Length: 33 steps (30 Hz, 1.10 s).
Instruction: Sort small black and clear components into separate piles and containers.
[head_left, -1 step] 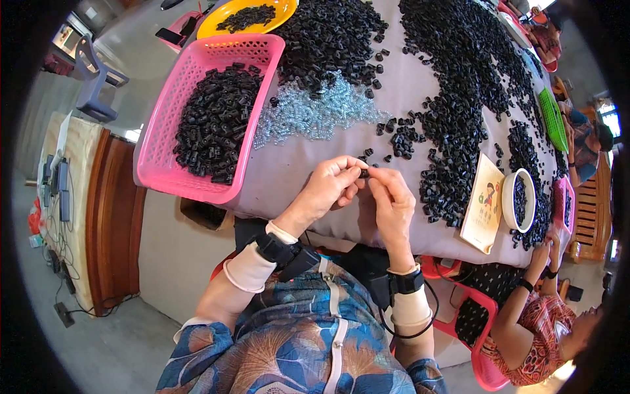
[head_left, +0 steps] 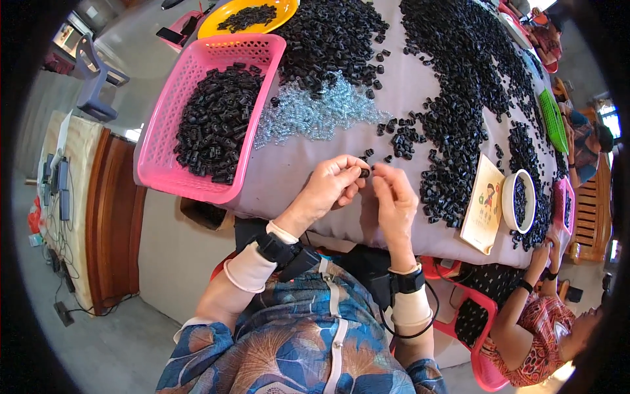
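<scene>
My left hand (head_left: 333, 185) pinches a small black plastic piece (head_left: 364, 173) between thumb and forefinger, just above the cloth. Close beside it on the right, my right hand (head_left: 396, 200) has its thumb and forefinger pressed together. A dark speck shows at those fingertips, too small to name. The two hands are slightly apart. Beyond them lies a heap of clear coil springs (head_left: 321, 108). Several loose black pieces (head_left: 405, 141) lie near my right fingertips. To the left, a pink basket (head_left: 154, 161) holds many similar black parts (head_left: 216, 125).
Large piles of black parts (head_left: 459, 98) spread over the grey tablecloth (head_left: 410, 75). A yellow plate (head_left: 207, 27) stands at the far left. On the right are a booklet (head_left: 482, 203), a white bowl (head_left: 529, 222) and a green basket (head_left: 553, 121). A co-worker (head_left: 531, 335) sits at right.
My right hand has drawn slightly to the right, away from the left fingertips, opening a small gap. My left hand keeps its place with the black piece.
</scene>
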Motion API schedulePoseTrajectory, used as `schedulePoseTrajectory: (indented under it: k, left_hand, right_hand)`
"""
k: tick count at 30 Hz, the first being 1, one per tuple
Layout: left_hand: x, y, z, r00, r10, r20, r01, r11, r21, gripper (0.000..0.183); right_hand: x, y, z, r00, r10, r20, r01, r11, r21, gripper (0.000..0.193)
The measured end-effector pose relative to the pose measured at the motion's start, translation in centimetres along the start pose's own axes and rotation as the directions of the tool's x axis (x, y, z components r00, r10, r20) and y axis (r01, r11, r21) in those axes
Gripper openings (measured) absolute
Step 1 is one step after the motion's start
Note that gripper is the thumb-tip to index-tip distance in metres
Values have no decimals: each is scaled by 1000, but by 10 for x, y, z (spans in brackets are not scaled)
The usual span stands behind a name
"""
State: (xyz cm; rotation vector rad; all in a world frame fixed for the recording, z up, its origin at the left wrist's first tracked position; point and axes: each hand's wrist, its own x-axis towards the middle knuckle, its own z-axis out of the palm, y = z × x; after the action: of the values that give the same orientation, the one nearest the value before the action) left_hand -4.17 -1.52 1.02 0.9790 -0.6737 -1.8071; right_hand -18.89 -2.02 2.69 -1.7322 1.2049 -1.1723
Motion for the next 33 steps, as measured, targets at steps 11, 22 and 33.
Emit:
schedulePoseTrajectory:
  k: [11,22,33]
  left_hand:
    - [1,-2,-6,998,22,51,-15,990,-143,17]
    - [-1,-4,-2,997,72,-20,-73,992,-104,16]
    - [-1,-4,1,996,83,-33,-85,995,-52,14]
  right_hand:
    - [30,21,-10,996,-76,36,83,829,-554,14]
    - [9,7,-12,927,362,101,-376,898,230,11]
    - [-1,1,7,909,411,73,-400,808,433,11]
